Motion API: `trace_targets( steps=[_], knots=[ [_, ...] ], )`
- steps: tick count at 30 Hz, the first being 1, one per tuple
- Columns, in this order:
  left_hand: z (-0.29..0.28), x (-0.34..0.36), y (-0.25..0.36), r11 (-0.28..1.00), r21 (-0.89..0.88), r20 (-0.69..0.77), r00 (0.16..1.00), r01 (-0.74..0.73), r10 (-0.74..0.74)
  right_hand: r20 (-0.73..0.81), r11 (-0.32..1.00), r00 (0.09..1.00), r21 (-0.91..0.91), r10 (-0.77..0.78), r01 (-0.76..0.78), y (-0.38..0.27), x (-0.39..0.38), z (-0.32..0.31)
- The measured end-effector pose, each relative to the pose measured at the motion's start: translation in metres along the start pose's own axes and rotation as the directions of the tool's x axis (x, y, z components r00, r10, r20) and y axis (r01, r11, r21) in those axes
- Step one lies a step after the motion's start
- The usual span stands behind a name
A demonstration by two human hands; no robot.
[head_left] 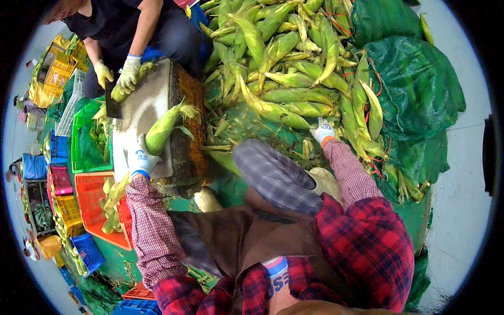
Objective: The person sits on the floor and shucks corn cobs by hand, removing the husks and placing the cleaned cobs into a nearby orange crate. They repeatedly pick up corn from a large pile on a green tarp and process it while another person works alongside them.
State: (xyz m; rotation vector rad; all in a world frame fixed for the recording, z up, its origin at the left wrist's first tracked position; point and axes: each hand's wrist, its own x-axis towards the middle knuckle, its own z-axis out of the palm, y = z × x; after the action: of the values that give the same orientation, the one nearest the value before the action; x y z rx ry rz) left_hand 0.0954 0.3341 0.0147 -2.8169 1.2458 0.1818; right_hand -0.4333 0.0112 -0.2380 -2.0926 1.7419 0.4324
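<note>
Left hand [142,160] on a husked-in corn ear [161,131], right hand [324,132] at the corn pile [283,94].
An orange crate [92,197] holds loose husks [111,210]; beyond it, a co-worker's gloved hand [127,77] holds another ear near a dark blade [113,102]. The left glove clamps the lower end of its ear, which slants over the white board [160,84]. The right glove meets one ear's tip in the heap; whether it grips cannot be told. Green mesh sacks [415,89] lie rightmost.
</note>
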Motion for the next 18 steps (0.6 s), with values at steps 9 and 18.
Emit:
trace_targets(
  steps=[9,18],
  knots=[
    [0.016,0.010,0.000,0.998,0.036,-0.144,0.988,-0.055,0.060,0.212,1.000,0.977,-0.010,0.013,-0.012,-0.037,0.027,0.029],
    [0.014,0.015,0.010,0.998,0.041,-0.066,0.997,-0.039,0.041,0.294,0.909,0.891,0.342,-0.346,0.240,-0.012,-0.002,0.086]
  ],
)
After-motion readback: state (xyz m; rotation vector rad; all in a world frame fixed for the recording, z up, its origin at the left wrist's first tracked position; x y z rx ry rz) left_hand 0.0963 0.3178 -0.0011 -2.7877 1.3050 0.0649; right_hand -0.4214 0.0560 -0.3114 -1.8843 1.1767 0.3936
